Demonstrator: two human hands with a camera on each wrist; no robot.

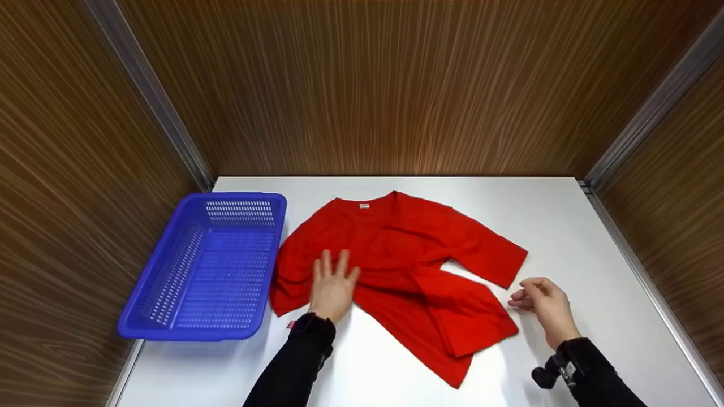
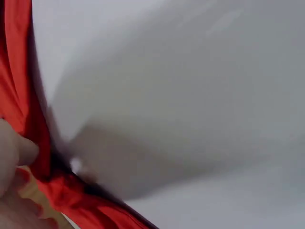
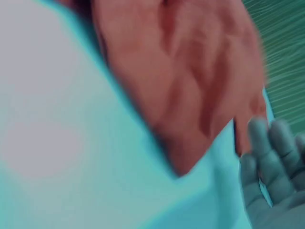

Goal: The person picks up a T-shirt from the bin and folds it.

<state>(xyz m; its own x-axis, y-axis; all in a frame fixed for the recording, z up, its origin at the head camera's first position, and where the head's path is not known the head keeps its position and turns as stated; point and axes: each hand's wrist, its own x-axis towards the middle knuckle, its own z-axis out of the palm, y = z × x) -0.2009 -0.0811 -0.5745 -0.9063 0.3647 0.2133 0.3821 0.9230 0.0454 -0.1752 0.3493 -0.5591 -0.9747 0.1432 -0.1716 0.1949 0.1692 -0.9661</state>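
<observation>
— One red shirt (image 1: 396,260) on the white table (image 1: 565,226), and by my reckoning hardly any folding done on it yet.

— Where does it lie, exactly?

— About mid-table, collar towards the far wall with its little label showing, spread mostly flat. One sleeve (image 1: 492,257) sticks out to the right. The lower part is bunched and turned over on itself near the front edge, which looks more like a loose flap than a proper fold.

— And the hands?

— The left hand (image 1: 332,285) lies flat on the cloth at the shirt's left side, fingers straight and spread, pressing and gripping nothing. From the left wrist view you only see a red edge (image 2: 28,119) by a fingertip, blurred. The right hand (image 1: 543,305) hovers just off the sleeve's cuff, fingers loosely curled, thumb and forefinger close together, holding nothing as far as I can see. It is clear of the cloth, though near.

— What's left, then?

— Nearly everything, I'd judge: sleeves not brought in, body not halved, wrinkles across the middle. The blue basket (image 1: 169,271) stands just left of the shirt with nothing in it.

— So early days?

— I'd say so, yes.
</observation>
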